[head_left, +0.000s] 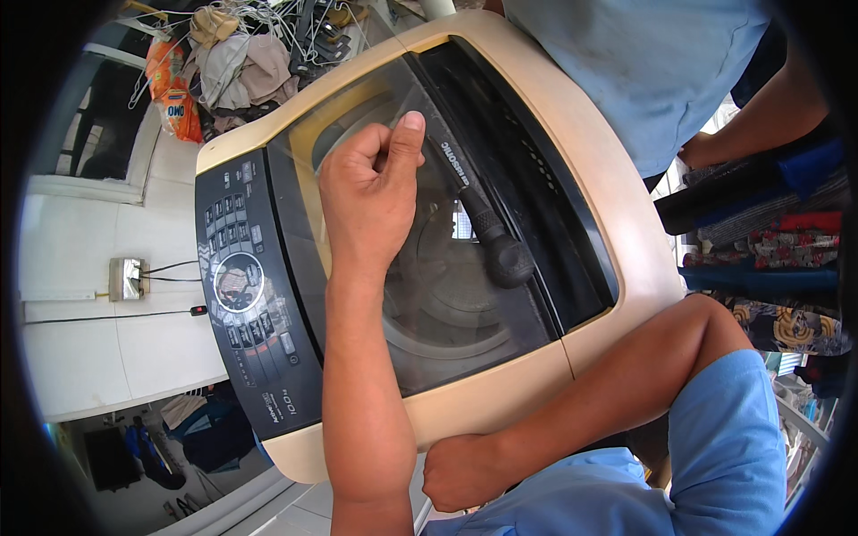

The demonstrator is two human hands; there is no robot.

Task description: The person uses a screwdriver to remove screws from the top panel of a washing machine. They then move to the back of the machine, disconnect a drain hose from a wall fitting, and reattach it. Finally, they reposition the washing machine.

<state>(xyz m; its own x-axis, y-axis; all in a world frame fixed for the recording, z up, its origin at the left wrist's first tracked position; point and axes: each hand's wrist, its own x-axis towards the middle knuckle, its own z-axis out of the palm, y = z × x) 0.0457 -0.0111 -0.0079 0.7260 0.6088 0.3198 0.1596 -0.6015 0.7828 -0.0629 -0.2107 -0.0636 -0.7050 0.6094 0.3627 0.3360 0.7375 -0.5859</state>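
Note:
A top-loading washing machine [617, 205] with a cream frame stands before me, its see-through lid [429, 357] down. My left hand [371, 196] is raised over the lid, fingers curled and thumb along the top. What it holds, if anything, is hidden. Just right of it, a black-handled screwdriver [492, 228] lies slanted on the lid beside the dark rear strip, thin shaft toward my thumb. My right hand [458, 473] is closed in a fist close to the machine's near edge; its inner side does not show. Left of the lid runs a dark control panel [246, 304] with buttons.
Another person in blue [643, 71] stands at the far right, one arm hanging [760, 125]. Wire hangers [295, 27], crumpled cloths [241, 71] and an orange bag [170, 89] are piled far left. A small box with cables [128, 279] sits left. Clothes [760, 241] fill the right.

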